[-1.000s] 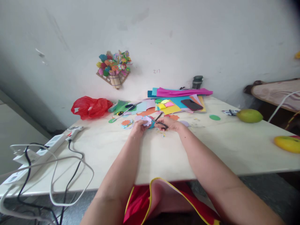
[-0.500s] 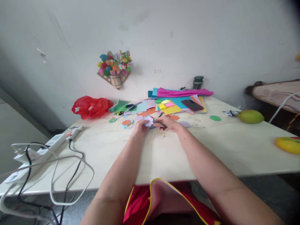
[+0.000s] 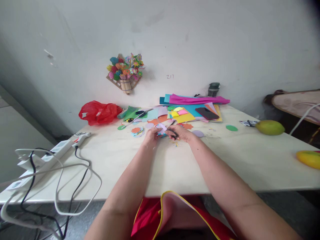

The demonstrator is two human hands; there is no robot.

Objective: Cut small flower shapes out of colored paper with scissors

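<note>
A light purple paper flower (image 3: 162,128) is pinched in my left hand (image 3: 151,136), just over the middle of the table. My right hand (image 3: 180,133) is closed around the handles of dark scissors (image 3: 173,132), whose blades lie at the right edge of the paper. Small paper scraps (image 3: 176,144) lie below the scissors. Left of my hands is a little pile of cut paper flowers (image 3: 136,130), an orange one on top. A purple paper circle (image 3: 198,133) lies to the right of my right hand.
Colored paper sheets (image 3: 186,111) and a dark phone (image 3: 207,113) lie at the back. Another pair of scissors (image 3: 142,113) is near a red plastic bag (image 3: 98,112). A power strip (image 3: 56,153) with cables stands left, mangoes (image 3: 270,127) right.
The purple paper has turned and tilted between my hands, and less of its face shows. Both hands stay close together; the whole view has shifted slightly.
</note>
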